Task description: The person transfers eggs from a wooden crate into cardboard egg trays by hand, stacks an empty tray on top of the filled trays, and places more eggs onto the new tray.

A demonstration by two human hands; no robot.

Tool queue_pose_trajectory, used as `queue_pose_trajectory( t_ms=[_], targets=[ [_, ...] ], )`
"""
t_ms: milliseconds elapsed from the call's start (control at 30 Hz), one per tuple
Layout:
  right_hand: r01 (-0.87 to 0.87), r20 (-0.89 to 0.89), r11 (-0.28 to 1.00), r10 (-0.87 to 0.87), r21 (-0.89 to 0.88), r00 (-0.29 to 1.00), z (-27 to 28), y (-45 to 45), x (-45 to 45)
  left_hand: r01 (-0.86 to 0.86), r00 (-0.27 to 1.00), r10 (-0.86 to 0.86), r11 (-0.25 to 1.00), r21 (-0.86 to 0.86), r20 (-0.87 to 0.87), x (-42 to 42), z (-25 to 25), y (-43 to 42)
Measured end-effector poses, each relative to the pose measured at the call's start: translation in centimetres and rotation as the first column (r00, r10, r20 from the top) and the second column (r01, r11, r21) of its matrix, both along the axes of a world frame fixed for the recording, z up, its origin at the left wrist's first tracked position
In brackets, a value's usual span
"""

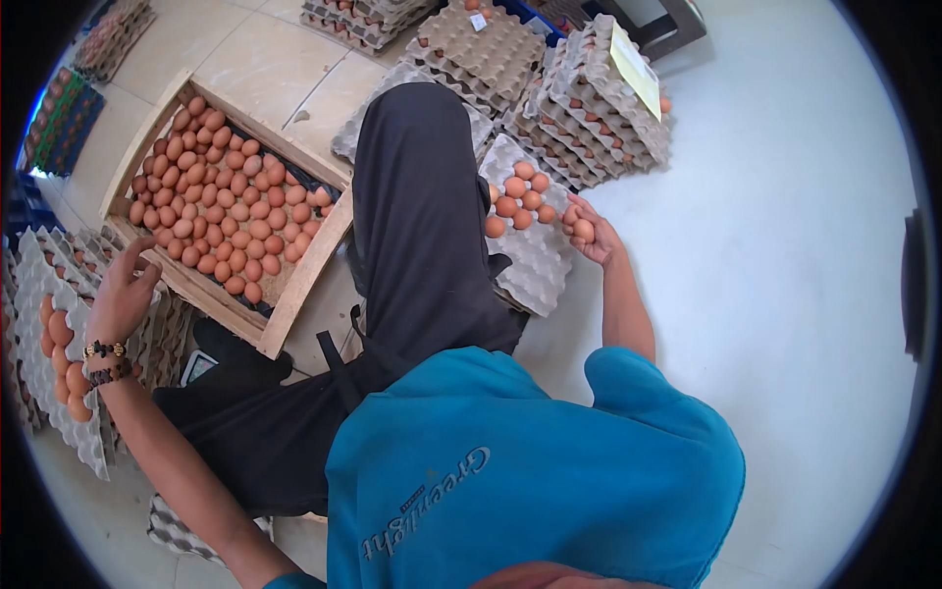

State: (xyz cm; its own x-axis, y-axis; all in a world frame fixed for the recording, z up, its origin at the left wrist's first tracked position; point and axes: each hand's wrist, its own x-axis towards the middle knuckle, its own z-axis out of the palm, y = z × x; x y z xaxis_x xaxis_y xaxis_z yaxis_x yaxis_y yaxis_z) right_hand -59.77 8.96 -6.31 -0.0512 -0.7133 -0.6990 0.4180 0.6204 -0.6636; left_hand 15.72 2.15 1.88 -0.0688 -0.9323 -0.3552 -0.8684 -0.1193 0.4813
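Brown eggs (231, 201) lie loose across the bottom of a shallow wooden crate (312, 265) at my left. Just outside the crate's near left corner is my left hand (126, 296), its fingers apart and bent, with no egg visible in it. Below that hand, a grey egg tray (83, 412) on a stack carries several eggs (61, 339). On my other side, my right hand (601, 240) is closed around brown eggs (583, 231), at least two showing. It is at the right edge of a grey tray (535, 280) partly filled with eggs (523, 201).
Tall stacks of egg-filled trays (589, 108) stand beyond the right tray, with more trays (471, 49) behind. My bent knee (417, 147) rises between crate and right tray. A small device with a screen (198, 367) lies near my foot. A white surface (765, 245) spans the right.
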Motion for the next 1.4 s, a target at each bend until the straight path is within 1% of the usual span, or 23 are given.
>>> queue_pose_trajectory(
  t_ms=[67, 167, 267, 367, 400, 433, 467, 567, 633, 667, 700, 733, 767, 867, 967, 1067, 1167, 1200, 1267, 1300, 1333, 1367, 1400],
  targets=[
    [0.012, 0.033, 1.000, -0.012, -0.007, 0.999, 0.3, 0.4, 0.2, 0.015, 1.000, -0.015, 1.000, -0.010, 0.002, -0.1, 0.0, -0.1],
    [0.080, 0.063, 0.996, -0.082, 0.029, 0.995, -1.0, 0.6, -0.9, 0.026, 1.000, -0.026, 0.999, -0.020, 0.007, -0.1, 0.0, 0.0],
    [0.052, 0.015, 0.998, -0.052, 0.025, 0.999, -1.8, -0.1, -1.1, 0.023, 1.000, -0.024, 1.000, -0.012, -0.007, -0.3, 0.1, 0.0],
    [0.003, -0.279, 0.982, 0.050, 0.187, 0.959, -2.8, -2.2, -1.6, 0.019, 1.000, -0.020, 1.000, -0.011, -0.012, -0.1, 0.0, 0.2],
    [-0.013, -0.444, 0.975, 0.113, 0.221, 0.889, -2.7, -2.6, -1.1, 0.012, 1.000, -0.012, 1.000, 0.000, -0.021, -0.3, 0.2, 0.2],
    [-0.022, -0.593, 0.966, 0.175, 0.256, 0.786, -2.4, -3.2, -0.2, 0.004, 1.000, -0.004, 1.000, 0.010, -0.031, -0.3, 0.2, 0.2],
    [-0.024, -0.719, 0.956, 0.236, 0.292, 0.654, -2.1, -3.6, 0.5, 0.016, 1.000, -0.016, 1.000, -0.008, -0.018, -0.3, 0.2, 0.2],
    [-0.026, -0.818, 0.943, 0.300, 0.331, 0.491, -3.2, -4.9, -0.3, 0.035, 0.999, -0.034, 0.998, -0.061, 0.009, 0.1, -0.2, 0.5],
    [0.056, -0.726, 0.956, 0.178, 0.286, 0.664, -3.3, -5.1, -1.4, 0.033, 0.999, -0.032, 0.995, -0.094, 0.009, 0.5, -0.7, 0.6],
    [0.100, -0.668, 0.958, 0.110, 0.268, 0.736, -3.3, -5.4, -1.9, 0.016, 1.000, -0.016, 0.998, -0.062, 0.001, 0.6, -0.6, 0.5],
    [0.088, -0.516, 0.974, 0.035, 0.210, 0.856, -3.1, -5.5, -1.9, -0.001, 1.000, 0.001, 1.000, -0.029, -0.008, 0.2, -0.1, 0.5],
    [0.088, -0.339, 0.985, -0.032, 0.150, 0.940, -2.8, -5.3, -1.9, -0.017, 1.000, 0.017, 1.000, 0.004, -0.018, 0.0, 0.3, 0.6],
    [0.102, -0.144, 0.991, -0.088, 0.092, 0.986, -2.1, -5.0, -1.3, -0.017, 1.000, 0.017, 1.000, 0.000, -0.014, -0.1, 0.4, 0.6],
    [0.075, 0.052, 0.997, -0.075, -0.004, 0.996, -0.2, -4.4, 0.7, -0.016, 1.000, 0.016, 1.000, -0.009, -0.002, -0.3, 0.7, 0.6],
    [0.071, 0.110, 0.995, -0.063, -0.076, 0.992, -0.2, -4.1, 2.2, -0.022, 1.000, 0.022, 1.000, -0.020, -0.006, -0.6, 0.9, 0.6],
    [0.017, 0.016, 0.993, -0.015, -0.117, 1.000, 0.1, -4.4, 3.5, -0.004, 1.000, 0.003, 0.999, -0.035, -0.009, -0.7, 0.9, 0.5],
    [-0.056, -0.051, 0.993, 0.051, -0.100, 0.997, 0.2, -5.4, 4.6, 0.010, 1.000, -0.010, 0.999, -0.053, -0.002, -0.6, 0.9, 0.7],
    [-0.125, -0.186, 0.987, 0.106, -0.098, 0.977, 0.0, -5.8, 5.1, 0.006, 1.000, -0.005, 0.998, -0.058, 0.012, -0.6, 0.7, 0.8],
    [-0.257, -0.444, 0.964, 0.203, -0.066, 0.873, -0.4, -6.9, 6.2, -0.005, 1.000, 0.006, 0.999, -0.040, 0.018, -0.7, 1.0, 0.9],
    [-0.366, -0.642, 0.922, 0.205, -0.127, 0.739, -1.1, -7.4, 6.5, -0.012, 1.000, 0.012, 1.000, -0.016, 0.011, -0.8, 1.2, 0.8],
    [-0.481, -0.805, 0.862, 0.169, -0.159, 0.569, -1.9, -8.0, 6.9, -0.020, 1.000, 0.020, 1.000, 0.009, 0.003, -1.0, 1.4, 0.8],
    [-0.593, -0.922, 0.789, 0.096, -0.160, 0.376, -2.7, -8.5, 7.3, -0.011, 1.000, 0.011, 1.000, 0.000, -0.005, -1.2, 1.7, 0.8],
    [-0.525, -0.851, 0.815, 0.079, -0.245, 0.519, -3.4, -8.9, 8.0, -0.007, 1.000, 0.007, 1.000, -0.007, -0.013, -1.4, 2.0, 0.9]
  ],
)
